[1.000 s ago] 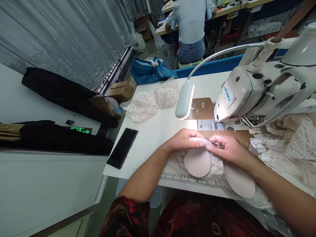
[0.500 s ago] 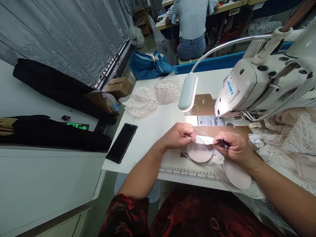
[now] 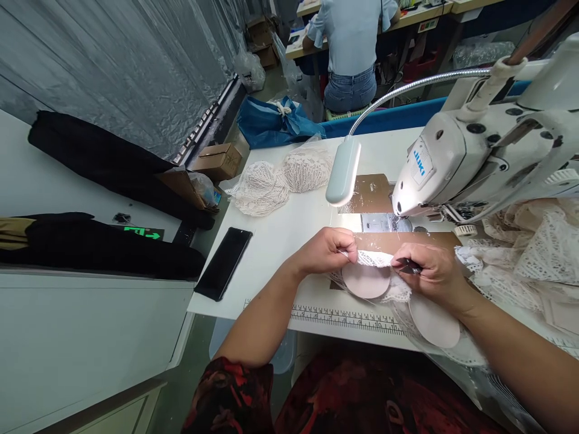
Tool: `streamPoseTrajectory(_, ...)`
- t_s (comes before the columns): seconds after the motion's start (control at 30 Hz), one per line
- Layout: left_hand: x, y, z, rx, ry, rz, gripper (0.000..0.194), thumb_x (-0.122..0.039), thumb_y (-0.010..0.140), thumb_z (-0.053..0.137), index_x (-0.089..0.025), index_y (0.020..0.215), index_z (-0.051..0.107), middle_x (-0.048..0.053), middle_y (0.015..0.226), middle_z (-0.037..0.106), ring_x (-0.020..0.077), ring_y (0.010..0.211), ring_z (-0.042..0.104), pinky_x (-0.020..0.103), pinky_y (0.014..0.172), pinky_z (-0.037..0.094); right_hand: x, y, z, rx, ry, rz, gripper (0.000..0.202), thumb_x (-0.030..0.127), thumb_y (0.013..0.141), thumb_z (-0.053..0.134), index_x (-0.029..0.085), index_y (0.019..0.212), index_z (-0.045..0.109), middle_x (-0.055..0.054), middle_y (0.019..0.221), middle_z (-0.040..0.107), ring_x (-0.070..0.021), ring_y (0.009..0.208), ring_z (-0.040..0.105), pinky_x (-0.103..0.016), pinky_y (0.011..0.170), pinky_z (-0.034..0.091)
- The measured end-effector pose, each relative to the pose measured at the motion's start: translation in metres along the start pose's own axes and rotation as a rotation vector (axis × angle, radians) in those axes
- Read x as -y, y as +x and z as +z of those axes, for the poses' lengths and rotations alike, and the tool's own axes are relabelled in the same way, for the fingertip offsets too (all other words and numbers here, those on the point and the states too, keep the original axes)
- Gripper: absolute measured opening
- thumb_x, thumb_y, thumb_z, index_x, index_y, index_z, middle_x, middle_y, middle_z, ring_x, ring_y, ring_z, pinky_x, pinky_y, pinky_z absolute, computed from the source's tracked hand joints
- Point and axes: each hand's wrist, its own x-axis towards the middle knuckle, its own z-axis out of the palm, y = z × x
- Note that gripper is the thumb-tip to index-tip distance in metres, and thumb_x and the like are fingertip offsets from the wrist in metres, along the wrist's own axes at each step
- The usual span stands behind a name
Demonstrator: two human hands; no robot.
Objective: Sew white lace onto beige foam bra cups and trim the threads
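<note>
Between my two hands a white lace edge point(image 3: 374, 258) is stretched, in front of the sewing machine's needle plate point(image 3: 377, 222). My left hand point(image 3: 329, 248) is closed, pinching the lace at its left end. Closed on the right end is my right hand point(image 3: 425, 268), which also has a small dark metal tool point(image 3: 409, 266) tucked in its fingers, its kind mostly hidden. Below the lace hangs a pale pink rounded pad point(image 3: 367, 281), and a second pale pad point(image 3: 435, 319) lies at the table edge under my right wrist, with sheer lace around it.
The white sewing machine point(image 3: 434, 154) stands at the right, with a lamp point(image 3: 344, 172) on a bent neck. Lace pieces point(image 3: 262, 187) lie at the back left, a black phone point(image 3: 224, 263) at the left edge. More lace fabric point(image 3: 538, 259) is heaped right. A person point(image 3: 350, 54) sits beyond.
My hands keep the same grip on the lace and have hardly moved. The whole view has shifted very slightly.
</note>
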Motion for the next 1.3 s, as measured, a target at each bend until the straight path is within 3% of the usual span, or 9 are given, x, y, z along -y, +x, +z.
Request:
streamPoseTrajectory(0.1, 0.006, 0.000, -0.002, -0.103, -0.076, -0.108, 0.014, -0.012, 0.075, 0.060, -0.016, 0.087, 0.067, -0.001, 0.080, 0.055, 0.0096, 0.070, 0.049, 0.022, 0.064, 0.040, -0.001, 0.005, -0.005, 0.035, -0.067, 0.184, 0.016, 0.040, 0.083, 0.056, 0.026, 0.076, 0.061, -0.003, 0.070, 0.067, -0.0207, 0.061, 0.059, -0.034, 0.056, 0.042)
streamPoseTrajectory(0.3, 0.023, -0.001, -0.011, -0.269, -0.228, -0.348, 0.045, -0.022, 0.077, 0.068, -0.016, 0.120, 0.057, 0.003, 0.102, 0.055, 0.0046, 0.063, 0.044, 0.020, 0.057, 0.037, -0.016, -0.003, -0.039, 0.152, -0.218, 0.379, 0.042, 0.056, 0.083, 0.059, 0.028, 0.114, 0.065, -0.008, 0.114, 0.072, -0.0330, 0.094, 0.068, -0.039, 0.067, 0.049)
streamPoseTrajectory(0.53, 0.014, 0.002, -0.013, -0.337, -0.276, -0.407, 0.037, -0.032, 0.088, 0.062, -0.015, 0.121, 0.059, 0.007, 0.105, 0.063, 0.0076, 0.071, 0.052, 0.024, 0.065, 0.041, -0.038, -0.058, -0.057, 0.291, -0.437, 0.429, 0.050, 0.068, 0.078, 0.057, 0.031, 0.110, 0.066, -0.006, 0.093, 0.075, -0.0326, 0.075, 0.069, -0.039, 0.054, 0.047)
streamPoseTrajectory(0.67, 0.012, 0.004, -0.010, -0.299, -0.340, -0.433, 0.047, -0.048, 0.093, 0.052, -0.015, 0.126, 0.057, 0.011, 0.112, 0.066, 0.0115, 0.077, 0.057, 0.027, 0.069, 0.045, -0.026, -0.068, -0.053, 0.252, -0.447, 0.415, 0.034, 0.061, 0.084, 0.051, 0.031, 0.082, 0.066, -0.007, 0.071, 0.070, -0.0278, 0.058, 0.063, -0.037, 0.046, 0.041)
streamPoseTrajectory(0.8, 0.009, 0.004, 0.003, -0.228, -0.121, -0.440, 0.067, -0.043, 0.071, 0.078, -0.016, 0.129, 0.058, 0.012, 0.119, 0.065, 0.0228, 0.102, 0.061, 0.032, 0.086, 0.048, -0.001, -0.059, -0.054, 0.138, -0.286, 0.303, 0.034, 0.056, 0.089, 0.047, 0.030, 0.090, 0.068, -0.008, 0.104, 0.071, -0.0290, 0.088, 0.067, -0.039, 0.066, 0.052)
streamPoseTrajectory(0.97, -0.006, -0.001, 0.011, -0.007, 0.106, -0.379, 0.026, -0.025, 0.068, 0.070, -0.015, 0.092, 0.071, 0.003, 0.087, 0.069, 0.0210, 0.083, 0.063, 0.026, 0.070, 0.048, 0.031, -0.036, -0.043, 0.132, -0.107, 0.325, 0.037, 0.052, 0.093, 0.044, 0.025, 0.103, 0.067, -0.004, 0.086, 0.073, -0.0211, 0.066, 0.066, -0.034, 0.062, 0.051)
streamPoseTrajectory(1.13, -0.025, -0.027, -0.028, -0.061, 0.245, -0.358, 0.012, -0.025, 0.074, 0.060, -0.016, 0.077, 0.067, -0.001, 0.073, 0.064, 0.0159, 0.070, 0.060, 0.022, 0.058, 0.041, 0.043, -0.006, -0.018, 0.095, -0.020, 0.270, 0.041, 0.048, 0.091, 0.049, 0.021, 0.118, 0.063, -0.007, 0.096, 0.074, -0.0180, 0.056, 0.064, -0.035, 0.058, 0.053)
streamPoseTrajectory(1.23, -0.035, -0.043, -0.068, -0.295, 0.518, -0.327, 0.009, -0.023, 0.074, 0.058, -0.018, 0.077, 0.065, -0.001, 0.075, 0.064, 0.0159, 0.072, 0.060, 0.023, 0.060, 0.041, 0.045, 0.030, 0.005, 0.090, -0.082, 0.116, 0.035, 0.039, 0.090, 0.050, 0.022, 0.116, 0.065, -0.005, 0.087, 0.075, -0.0214, 0.063, 0.067, -0.036, 0.060, 0.054)
streamPoseTrajectory(1.3, -0.042, -0.050, -0.098, -0.479, 0.656, -0.308, 0.009, -0.019, 0.073, 0.056, -0.019, 0.081, 0.062, 0.001, 0.083, 0.066, 0.0186, 0.081, 0.061, 0.026, 0.067, 0.044, 0.050, 0.060, 0.022, -0.053, -0.075, 0.017, 0.034, 0.032, 0.088, 0.049, 0.023, 0.116, 0.066, -0.002, 0.075, 0.073, -0.0232, 0.066, 0.068, -0.036, 0.062, 0.055)
